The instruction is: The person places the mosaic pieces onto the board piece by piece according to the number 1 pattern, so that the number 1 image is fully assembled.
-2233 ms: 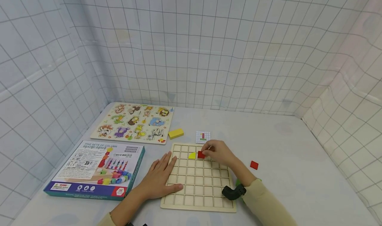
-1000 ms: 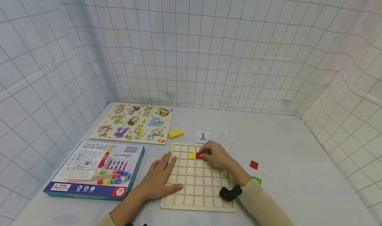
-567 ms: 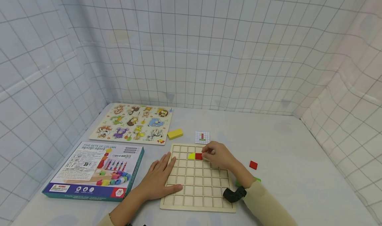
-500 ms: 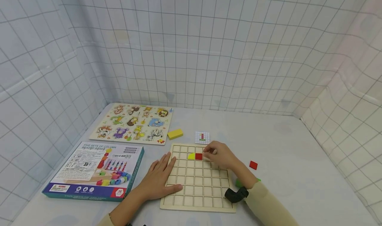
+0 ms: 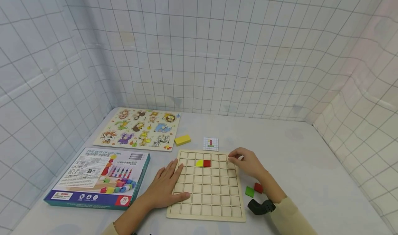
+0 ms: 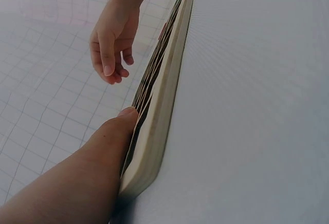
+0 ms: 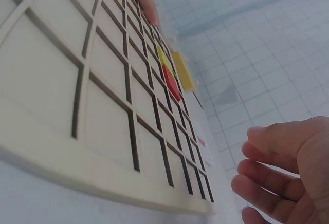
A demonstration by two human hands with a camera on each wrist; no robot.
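Note:
A wooden grid board (image 5: 199,211) lies on the table. In its second row from the back, a small yellow piece (image 5: 199,163) with a slanted side sits beside a red square tile (image 5: 207,163). My left hand (image 5: 164,188) rests flat on the board's left edge, fingers spread. My right hand (image 5: 248,162) hovers at the board's far right corner, fingers loosely bent; the right wrist view shows nothing between thumb and fingers. Right of the board lie a green tile (image 5: 249,191) and another red tile (image 5: 258,187), partly beside my forearm.
Behind the board lie a printed pattern card (image 5: 210,144) and a yellow block (image 5: 182,140). An animal peg puzzle (image 5: 105,128) is at the back left, with a beaded-columns box (image 5: 96,176) in front of it. Gridded cloth walls (image 5: 199,55) surround the table.
My right hand has set the red tile down against the yellow piece, let go and moved right. The forearm's shift uncovers a green and a red tile and covers others. My left hand stays put.

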